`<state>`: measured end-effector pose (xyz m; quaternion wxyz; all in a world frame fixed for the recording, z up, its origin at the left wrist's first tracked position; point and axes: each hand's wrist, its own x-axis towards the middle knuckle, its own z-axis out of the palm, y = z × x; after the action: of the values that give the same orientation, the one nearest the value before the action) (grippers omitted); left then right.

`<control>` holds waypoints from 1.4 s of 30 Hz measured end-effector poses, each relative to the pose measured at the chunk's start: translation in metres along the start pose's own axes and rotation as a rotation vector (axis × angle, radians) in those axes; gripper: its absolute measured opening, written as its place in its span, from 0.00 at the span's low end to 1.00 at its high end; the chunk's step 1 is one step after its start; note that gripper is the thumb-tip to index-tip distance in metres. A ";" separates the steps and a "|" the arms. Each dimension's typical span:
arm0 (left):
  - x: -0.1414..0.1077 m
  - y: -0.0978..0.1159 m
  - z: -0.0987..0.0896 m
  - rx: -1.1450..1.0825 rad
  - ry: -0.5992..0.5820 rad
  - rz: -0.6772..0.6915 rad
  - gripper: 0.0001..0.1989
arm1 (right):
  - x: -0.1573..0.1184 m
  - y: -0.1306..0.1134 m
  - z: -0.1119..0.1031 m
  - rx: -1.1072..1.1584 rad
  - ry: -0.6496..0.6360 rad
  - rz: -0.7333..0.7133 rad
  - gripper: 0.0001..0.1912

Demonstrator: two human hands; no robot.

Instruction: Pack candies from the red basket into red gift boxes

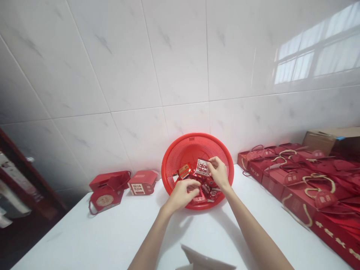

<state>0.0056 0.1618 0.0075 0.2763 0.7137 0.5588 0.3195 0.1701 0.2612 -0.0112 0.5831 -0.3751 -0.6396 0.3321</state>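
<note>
A round red plastic basket (197, 138) stands against the wall, with small wrapped sweets in red, orange and white packets inside it. My right hand (218, 173) pinches a white packet with red double-happiness characters (202, 167) by its right edge, over the basket. Just left of it, my left hand (183, 194) reaches over the front rim, thumb and fingers apart, close above the red packets (199, 197). Whether its fingertips touch them I cannot tell. At the bottom edge, the pale flaps of an open box (206, 259) show between my forearms.
Many red gift boxes with cord handles (295, 180) fill the right side of the white table (112, 240). A cardboard box (320, 141) is behind them. Two red boxes stand at left: one with a handle (108, 193), one with a white label (143, 182). A tiled wall (185, 75) bounds the back.
</note>
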 end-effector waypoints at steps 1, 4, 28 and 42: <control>0.002 0.000 -0.005 0.198 0.102 -0.010 0.12 | 0.001 0.001 -0.003 0.011 0.017 0.009 0.11; 0.010 -0.006 -0.009 0.607 0.206 -0.098 0.14 | 0.005 0.005 -0.008 0.056 0.049 0.052 0.14; 0.024 -0.015 -0.022 -0.610 0.601 0.025 0.18 | -0.012 -0.023 0.010 0.210 -0.431 0.135 0.12; 0.019 -0.011 -0.010 -0.416 0.523 0.294 0.07 | -0.016 -0.032 0.006 0.418 -0.454 0.282 0.19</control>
<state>-0.0054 0.1827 0.0083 0.2144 0.6090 0.4250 0.6344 0.1615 0.2317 0.0080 0.4384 -0.2487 -0.6131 0.6083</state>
